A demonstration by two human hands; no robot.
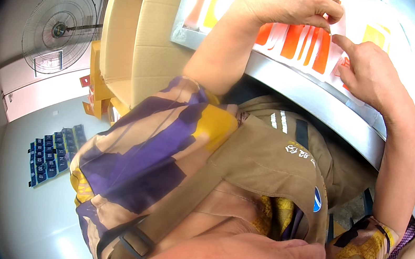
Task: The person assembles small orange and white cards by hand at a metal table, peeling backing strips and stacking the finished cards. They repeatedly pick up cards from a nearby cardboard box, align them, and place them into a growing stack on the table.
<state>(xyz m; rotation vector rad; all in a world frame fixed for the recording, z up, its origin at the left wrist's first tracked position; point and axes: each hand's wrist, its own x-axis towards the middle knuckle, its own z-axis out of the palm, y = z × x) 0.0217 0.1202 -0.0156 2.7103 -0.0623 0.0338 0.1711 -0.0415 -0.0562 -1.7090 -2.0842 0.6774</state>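
A white plastic packaging sheet or bag with orange printing (pixel 291 41) lies on a metal-edged table (pixel 320 85). My left hand (pixel 296 5) is over its upper part, fingers curled and pinched at the printed film. Close by on the right, my right hand (pixel 372 73) has its index finger stretched toward the left fingertips. Its thumb stands apart from that finger, beside the film. Whether the right fingertip presses on the film is hard to make out.
More orange-and-yellow printed packaging (pixel 377 35) lies farther right on the bright table. An open cardboard box (pixel 151 42) stands against the table's left end. A fan (pixel 60 29) and a dark pocket wall chart (pixel 55 153) are at left. Another person's arm (pixel 413 254) shows at lower right.
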